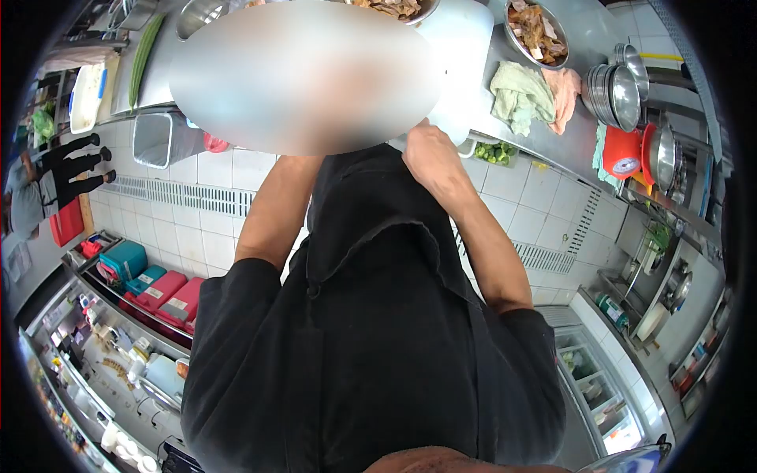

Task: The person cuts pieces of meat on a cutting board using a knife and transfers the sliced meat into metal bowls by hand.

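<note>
My right hand [432, 154] is at the counter's front edge, beside the white cutting board [467, 51]. Its fingers are curled closed, and whatever they grip is hidden. A large blur covers my left hand; only the left forearm [276, 209] shows, reaching up into it. Behind the blur, a metal bowl [430, 9] of brown chopped pieces is partly visible. Another metal bowl [538, 35] with similar brown and pale chunks stands to the right. A green cloth [522, 96] and a pink cloth [562, 98] lie crumpled below it.
Stacked metal bowls [613, 96] and a red scale [623, 151] stand at the right. A long green gourd [145, 61] lies on the left, near a grey bin [152, 140]. Cut green vegetables [495, 153] sit below the counter edge. Another person [39, 185] stands far left.
</note>
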The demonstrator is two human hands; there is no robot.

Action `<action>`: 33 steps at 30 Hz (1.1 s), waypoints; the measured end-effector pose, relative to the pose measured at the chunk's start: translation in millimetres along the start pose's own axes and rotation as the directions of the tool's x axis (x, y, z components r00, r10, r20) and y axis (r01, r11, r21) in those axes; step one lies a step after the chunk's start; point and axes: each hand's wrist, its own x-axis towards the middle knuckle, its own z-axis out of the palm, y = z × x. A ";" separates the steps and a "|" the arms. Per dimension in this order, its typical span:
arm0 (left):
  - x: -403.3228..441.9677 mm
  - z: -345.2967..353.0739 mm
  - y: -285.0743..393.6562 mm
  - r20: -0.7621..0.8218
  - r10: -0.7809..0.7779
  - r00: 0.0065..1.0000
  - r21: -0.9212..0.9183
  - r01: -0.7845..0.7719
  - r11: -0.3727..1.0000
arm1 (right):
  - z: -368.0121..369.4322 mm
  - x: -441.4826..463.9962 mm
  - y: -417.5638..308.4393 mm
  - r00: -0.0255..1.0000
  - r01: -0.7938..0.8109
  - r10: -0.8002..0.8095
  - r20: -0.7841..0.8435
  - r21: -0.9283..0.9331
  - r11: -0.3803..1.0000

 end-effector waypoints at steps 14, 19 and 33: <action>31.4 21.0 18.5 0.012 0.147 0.989 0.258 -0.145 0.955 | -24.5 -63.8 74.0 0.961 -0.225 0.271 -0.054 0.417 0.881; 61.8 43.2 37.4 0.106 0.146 0.984 0.184 -0.163 0.969 | -4.4 -132.3 105.2 0.905 -0.330 0.425 -0.033 0.577 0.747; 220.5 36.9 186.4 0.037 0.196 0.980 0.130 -0.199 0.971 | 35.8 -218.8 115.9 0.702 -0.407 0.685 0.196 0.900 0.159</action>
